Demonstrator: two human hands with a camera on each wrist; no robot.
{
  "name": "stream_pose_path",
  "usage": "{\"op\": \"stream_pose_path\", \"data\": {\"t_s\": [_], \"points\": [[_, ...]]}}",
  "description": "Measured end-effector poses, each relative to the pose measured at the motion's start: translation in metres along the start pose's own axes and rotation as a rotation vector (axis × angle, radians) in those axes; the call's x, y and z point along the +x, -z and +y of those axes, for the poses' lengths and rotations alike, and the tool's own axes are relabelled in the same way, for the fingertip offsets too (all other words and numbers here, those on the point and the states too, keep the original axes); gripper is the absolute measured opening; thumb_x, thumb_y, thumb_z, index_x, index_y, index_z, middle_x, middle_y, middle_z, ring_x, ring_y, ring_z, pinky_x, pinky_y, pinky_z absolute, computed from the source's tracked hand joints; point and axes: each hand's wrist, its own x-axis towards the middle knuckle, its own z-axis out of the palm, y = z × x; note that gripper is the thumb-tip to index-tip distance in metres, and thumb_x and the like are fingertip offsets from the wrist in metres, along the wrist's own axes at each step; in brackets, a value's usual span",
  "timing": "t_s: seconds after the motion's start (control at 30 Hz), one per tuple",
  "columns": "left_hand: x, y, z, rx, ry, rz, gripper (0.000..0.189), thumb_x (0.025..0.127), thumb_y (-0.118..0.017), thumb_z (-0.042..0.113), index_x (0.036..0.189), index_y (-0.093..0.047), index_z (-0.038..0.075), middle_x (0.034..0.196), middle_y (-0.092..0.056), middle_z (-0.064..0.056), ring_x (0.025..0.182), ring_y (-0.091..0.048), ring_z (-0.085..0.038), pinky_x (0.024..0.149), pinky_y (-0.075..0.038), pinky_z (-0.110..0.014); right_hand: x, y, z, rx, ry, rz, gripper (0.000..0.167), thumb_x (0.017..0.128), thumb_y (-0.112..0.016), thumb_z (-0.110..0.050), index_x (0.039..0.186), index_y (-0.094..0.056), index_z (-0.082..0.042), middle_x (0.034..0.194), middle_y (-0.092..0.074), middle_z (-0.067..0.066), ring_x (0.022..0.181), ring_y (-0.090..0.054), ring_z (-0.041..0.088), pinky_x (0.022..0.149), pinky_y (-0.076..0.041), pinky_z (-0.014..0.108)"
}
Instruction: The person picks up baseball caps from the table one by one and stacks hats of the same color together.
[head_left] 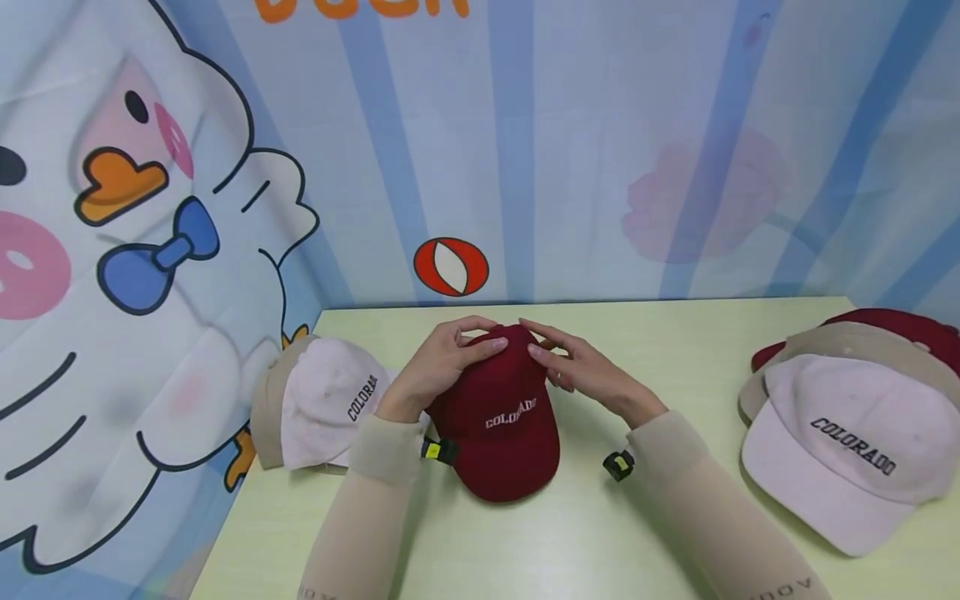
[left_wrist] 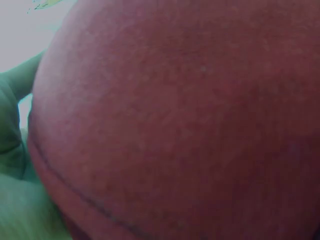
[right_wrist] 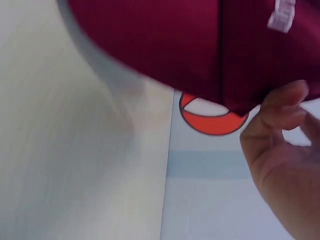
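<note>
dark red cap point(head_left: 501, 433) held at its crown between two hands

nearest the viewer, a person's beige sleeves point(head_left: 367, 500) reach in from the lower edge. between them, near the middle of the worktop point(head_left: 660, 333), is the dark red cap, its curved brim toward the person and "colorado" across its front. its long axis runs nearly straight away from the person, brim near, crown far.

the left hand point(head_left: 446, 360) is clamped on the crown's upper left, thumb in front; the right hand point(head_left: 588, 373) pinches the upper right with thumb and fingertips. the cap lies directly between them, with the left arm nearer: the left wrist is just beside it, the right wrist well apart. the right wrist view shows the cap's inside and a white label point(right_wrist: 284, 14). i cannot tell whether the brim touches the worktop.

off to the right, a white cap point(head_left: 862, 450) lies over a beige cap point(head_left: 763, 385), with a second dark red cap point(head_left: 877, 317) behind. at left, another white cap point(head_left: 322, 400) overlaps another beige cap point(head_left: 268, 408).

farthest is a blue-striped backdrop point(head_left: 607, 100) with a printed duck.
</note>
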Motion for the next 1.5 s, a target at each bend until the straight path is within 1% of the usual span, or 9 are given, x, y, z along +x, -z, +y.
{"op": "stream_pose_path", "data": {"t_s": [0.17, 0.27, 0.4, 0.6, 0.73, 0.9, 1.03, 1.27, 1.5], "points": [[0.005, 0.005, -0.004, -0.049, 0.009, -0.075, 0.029, 0.100, -0.070, 0.026, 0.127, -0.068, 0.015, 0.089, -0.079, -0.004, 0.073, -0.078, -0.019, 0.065, -0.064, -0.036, 0.001, 0.008, 0.004, -0.009, -0.008, -0.088, 0.040, 0.107, -0.054, -0.045, 0.141, -0.057, -0.024, 0.093, -0.052, 0.002, 0.058, -0.033, 0.012, 0.057, -0.033, 0.026], [0.008, 0.006, -0.008, -0.037, 0.005, -0.052, 0.030, 0.100, -0.070, 0.028, 0.128, -0.069, 0.016, 0.093, -0.079, -0.004, 0.076, -0.078, -0.019, 0.068, -0.064, -0.036, 0.003, 0.008, 0.004, 0.011, -0.001, -0.080, 0.031, 0.107, -0.055, -0.044, 0.117, -0.060, -0.015, 0.082, -0.049, 0.002, 0.059, -0.033, 0.011, 0.057, -0.032, 0.025], [0.014, 0.006, -0.015, 0.040, -0.026, 0.054, 0.032, 0.099, -0.071, 0.035, 0.128, -0.071, 0.022, 0.106, -0.078, -0.005, 0.085, -0.077, -0.019, 0.073, -0.064, -0.034, 0.007, 0.006, 0.007, 0.036, 0.032, -0.008, 0.034, 0.106, -0.056, -0.043, 0.099, -0.053, -0.010, 0.081, -0.048, 0.000, 0.061, -0.034, 0.012, 0.056, -0.032, 0.026], [0.027, -0.002, -0.026, 0.204, -0.085, 0.274, 0.033, 0.099, -0.070, 0.042, 0.127, -0.073, 0.025, 0.117, -0.073, -0.004, 0.096, -0.073, -0.021, 0.082, -0.063, -0.038, 0.017, 0.002, 0.011, 0.065, 0.024, 0.116, 0.034, 0.107, -0.055, -0.043, 0.097, -0.052, -0.011, 0.080, -0.047, 0.002, 0.063, -0.037, 0.015, 0.061, -0.036, 0.034], [0.042, -0.010, -0.027, 0.357, -0.088, 0.433, 0.039, 0.100, -0.064, 0.049, 0.129, -0.070, 0.022, 0.128, -0.063, -0.007, 0.115, -0.060, -0.025, 0.103, -0.047, -0.052, 0.027, 0.002, 0.010, 0.074, -0.010, 0.237, 0.036, 0.105, -0.057, -0.049, 0.097, -0.052, -0.014, 0.085, -0.046, 0.001, 0.066, -0.041, 0.013, 0.063, -0.041, 0.031], [0.054, -0.020, -0.024, 0.410, -0.037, 0.539, 0.045, 0.102, -0.058, 0.049, 0.136, -0.062, 0.020, 0.138, -0.051, -0.013, 0.131, -0.043, -0.034, 0.106, -0.032, -0.065, 0.037, 0.004, 0.007, 0.074, -0.043, 0.320, 0.038, 0.103, -0.057, -0.053, 0.104, -0.056, -0.015, 0.095, -0.049, 0.002, 0.076, -0.050, 0.014, 0.068, -0.049, 0.035], [0.061, -0.023, -0.025, 0.372, -0.018, 0.561, 0.053, 0.101, -0.059, 0.048, 0.144, -0.053, 0.018, 0.147, -0.042, -0.015, 0.139, -0.035, -0.036, 0.110, -0.029, -0.066, 0.045, 0.005, 0.006, 0.073, -0.063, 0.347, 0.039, 0.103, -0.056, -0.054, 0.107, -0.057, -0.015, 0.101, -0.053, 0.002, 0.081, -0.058, 0.014, 0.074, -0.054, 0.039], [0.070, -0.020, -0.034, 0.348, 0.005, 0.554, 0.067, 0.100, -0.057, 0.053, 0.154, -0.040, 0.017, 0.157, -0.031, -0.013, 0.146, -0.027, -0.035, 0.116, -0.024, -0.066, 0.062, 0.007, 0.007, 0.098, -0.062, 0.371, 0.037, 0.104, -0.056, -0.053, 0.102, -0.053, -0.015, 0.098, -0.050, 0.004, 0.074, -0.052, 0.013, 0.065, -0.052, 0.025], [0.069, -0.017, -0.044, 0.305, 0.041, 0.564, 0.070, 0.102, -0.054, 0.052, 0.160, -0.033, 0.018, 0.164, -0.025, -0.012, 0.151, -0.023, -0.035, 0.121, -0.020, -0.066, 0.077, 0.006, 0.012, 0.141, -0.065, 0.381, 0.036, 0.105, -0.055, -0.050, 0.101, -0.050, -0.014, 0.094, -0.050, 0.004, 0.073, -0.052, 0.012, 0.062, -0.055, 0.022]]}}
